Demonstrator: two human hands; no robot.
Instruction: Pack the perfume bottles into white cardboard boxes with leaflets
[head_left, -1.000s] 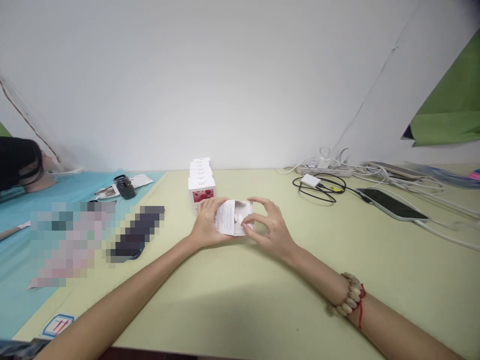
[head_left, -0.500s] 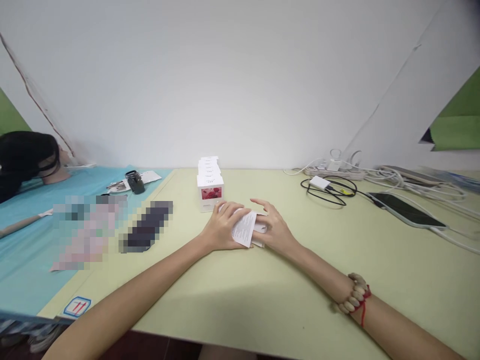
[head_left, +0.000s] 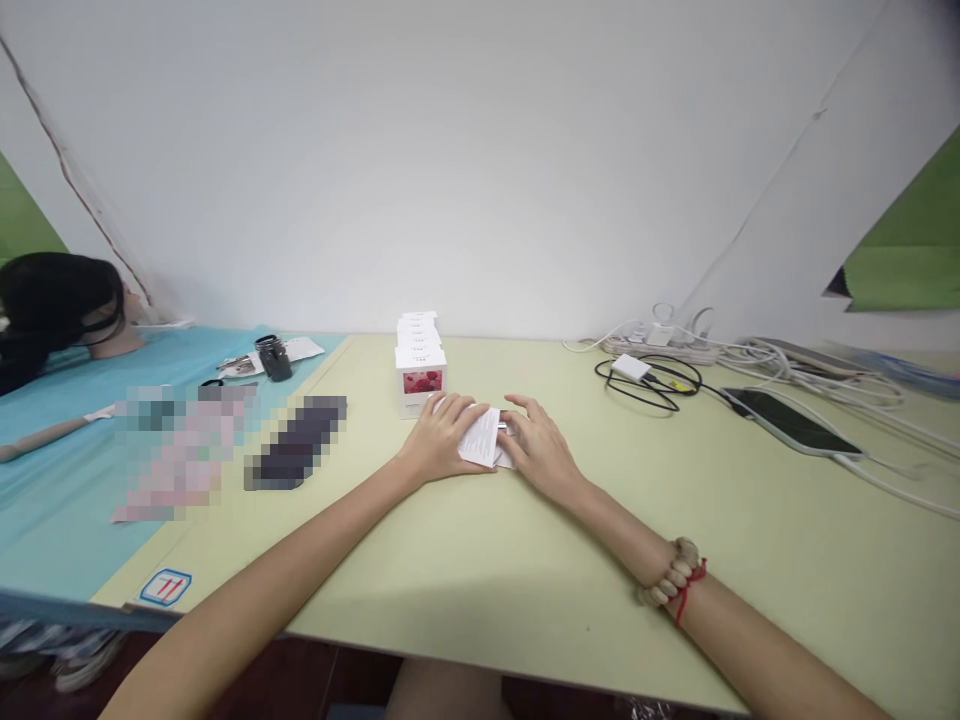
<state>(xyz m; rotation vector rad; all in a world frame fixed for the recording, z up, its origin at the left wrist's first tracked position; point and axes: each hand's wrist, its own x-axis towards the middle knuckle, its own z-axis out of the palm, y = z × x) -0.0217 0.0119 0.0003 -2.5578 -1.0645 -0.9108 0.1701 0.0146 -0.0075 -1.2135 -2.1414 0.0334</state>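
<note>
A small white cardboard box (head_left: 478, 440) printed with fine text lies on its side between my hands, above the near middle of the table. My left hand (head_left: 435, 438) is wrapped round it from the left, fingers over the top and thumb along the near edge. At the box's right end, my right hand (head_left: 544, 455) has its thumb and some fingers on the end flaps, while one finger sticks up and away. My fingers partly hide that end. Just behind stands a row of several white boxes (head_left: 421, 405), the front one bearing a red picture.
A dark pixelated item (head_left: 300, 445) lies to the left on the yellow-green table (head_left: 450, 570). Farther left, a blue cloth (head_left: 60, 500) holds a dark jar (head_left: 273, 358) and a person's arm. Cables, a white adapter (head_left: 631, 369) and a phone (head_left: 795, 422) occupy the right side.
My right hand has shifted slightly at the box's end, and its fingers sit closer against the flaps. The left hand keeps its hold. The whole view has shifted a little.
</note>
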